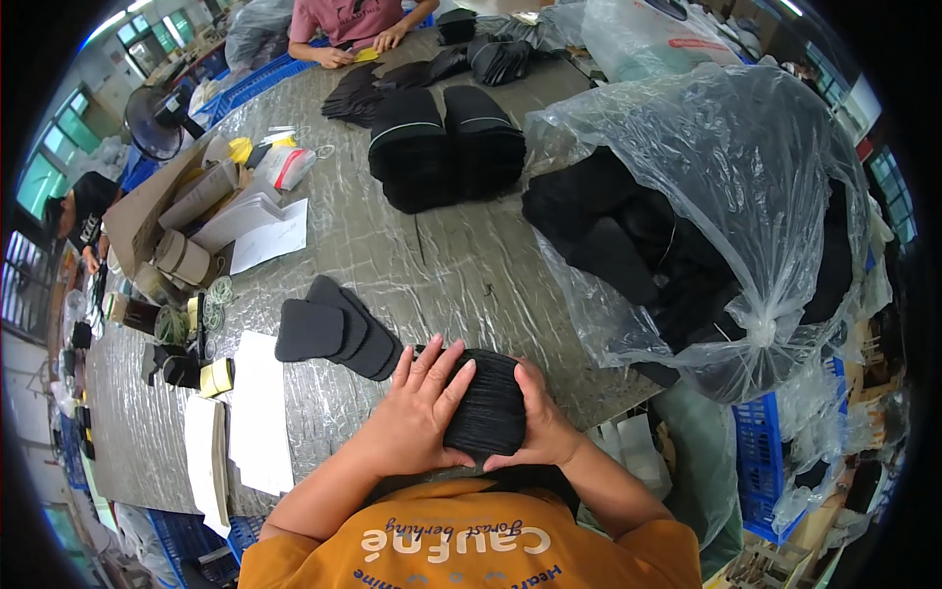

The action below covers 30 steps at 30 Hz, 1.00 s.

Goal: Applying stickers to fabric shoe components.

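Close to my body, on the near edge of the table, stands a thick stack of thin black pads, their edges facing up. My left hand presses along the stack's left side, fingers reaching over its far corner. On the opposite side my right hand wraps the stack, with the thumb near the front. Both hands squeeze it between them. Just beyond my left fingers, several loose black pads with rounded ends lie fanned out and overlapping.
Two tied bundles of black pads stand farther back. A clear plastic bag of black pieces fills the right side. White papers, a cardboard box and cord lie left. Across the table, another person's hands handle something yellow.
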Motion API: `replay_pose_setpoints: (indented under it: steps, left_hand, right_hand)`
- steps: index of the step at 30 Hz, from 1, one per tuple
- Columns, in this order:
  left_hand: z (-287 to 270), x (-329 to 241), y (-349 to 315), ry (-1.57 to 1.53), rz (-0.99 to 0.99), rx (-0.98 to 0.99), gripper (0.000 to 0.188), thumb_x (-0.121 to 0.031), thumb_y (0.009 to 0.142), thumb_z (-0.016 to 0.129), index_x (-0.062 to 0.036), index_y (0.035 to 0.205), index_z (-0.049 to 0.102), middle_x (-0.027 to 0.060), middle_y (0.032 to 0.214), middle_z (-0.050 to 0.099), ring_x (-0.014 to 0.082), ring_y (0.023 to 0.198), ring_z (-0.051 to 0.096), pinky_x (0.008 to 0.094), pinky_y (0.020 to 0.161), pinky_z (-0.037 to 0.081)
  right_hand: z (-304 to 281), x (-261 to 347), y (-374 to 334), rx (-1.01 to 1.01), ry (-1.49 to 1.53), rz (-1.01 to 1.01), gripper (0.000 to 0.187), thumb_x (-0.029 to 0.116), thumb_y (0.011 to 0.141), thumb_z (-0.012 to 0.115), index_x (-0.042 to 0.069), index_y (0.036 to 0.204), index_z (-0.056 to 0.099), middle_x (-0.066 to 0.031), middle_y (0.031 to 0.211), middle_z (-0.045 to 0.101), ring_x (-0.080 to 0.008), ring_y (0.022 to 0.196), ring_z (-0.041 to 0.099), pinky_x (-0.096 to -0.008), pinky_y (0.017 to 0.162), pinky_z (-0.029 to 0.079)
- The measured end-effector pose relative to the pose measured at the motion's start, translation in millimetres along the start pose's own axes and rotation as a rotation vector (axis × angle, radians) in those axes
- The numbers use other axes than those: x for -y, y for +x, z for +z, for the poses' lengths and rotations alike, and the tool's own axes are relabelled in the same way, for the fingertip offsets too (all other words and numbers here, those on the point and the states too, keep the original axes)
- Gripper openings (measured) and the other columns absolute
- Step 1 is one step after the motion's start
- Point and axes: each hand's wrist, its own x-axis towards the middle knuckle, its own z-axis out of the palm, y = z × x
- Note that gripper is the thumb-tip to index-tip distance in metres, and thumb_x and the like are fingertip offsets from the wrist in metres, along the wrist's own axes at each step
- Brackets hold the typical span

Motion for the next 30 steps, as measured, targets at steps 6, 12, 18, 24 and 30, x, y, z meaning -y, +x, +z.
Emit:
replay_pose_setpoints:
  steps: [6,12,18,24,30]
  left_hand:
    - [-2,0,3,0.012,0.004,-0.056,0.118,-0.047,0.054,0.085,-0.0030,0.146,0.026,0.0244,0.152,0.022,0.0445,0.141,0.019,0.0604,0.112,0.015]
    - [-7,-1,13,0.057,0.037,0.005,0.118,-0.041,0.054,0.087,-0.0016,0.146,0.025,0.0247,0.137,0.040,0.0410,0.136,0.032,0.0600,0.110,0.020]
    - [-18,5,11,-0.441,-0.180,-0.252,0.114,-0.026,0.062,0.087,0.0046,0.147,0.017,0.0277,0.130,0.046,0.0425,0.120,0.048,0.0431,0.105,0.037]
    - [2,15,13,-1.063,-0.402,-0.314,0.112,-0.023,0.068,0.085,0.0062,0.148,0.012,0.0235,0.130,0.052,0.0260,0.121,0.052,0.0328,0.103,0.040]
    - [25,25,2,-0.822,-0.301,-0.458,0.114,-0.029,0.072,0.083,0.0051,0.148,0.005,0.0278,0.142,0.037,0.0338,0.133,0.039,0.0374,0.109,0.031]
  right_hand:
    - [6,-7,-2,-0.048,-0.059,-0.004,0.113,0.036,0.063,0.087,0.009,0.148,0.016,-0.0210,0.134,0.044,-0.0394,0.121,0.046,-0.0544,0.106,0.028]
    - [23,-27,-16,-0.080,0.176,0.048,0.118,0.025,0.061,0.089,0.007,0.148,0.013,-0.0214,0.134,0.043,-0.0376,0.121,0.046,-0.0480,0.106,0.032]
    - [-6,13,28,-0.423,0.825,0.309,0.149,0.044,0.050,0.093,0.007,0.150,-0.011,-0.0185,0.145,0.034,-0.0318,0.135,0.034,-0.0442,0.114,0.022]
    - [31,14,27,-0.482,1.245,0.594,0.124,0.040,0.052,0.092,0.008,0.149,0.022,-0.0110,0.141,0.042,-0.0266,0.129,0.042,-0.0421,0.108,0.034]
    - [53,17,47,-0.467,1.011,0.708,0.083,0.031,0.065,0.087,0.003,0.133,0.048,-0.0092,0.130,0.054,-0.0260,0.117,0.055,-0.0392,0.101,0.045]
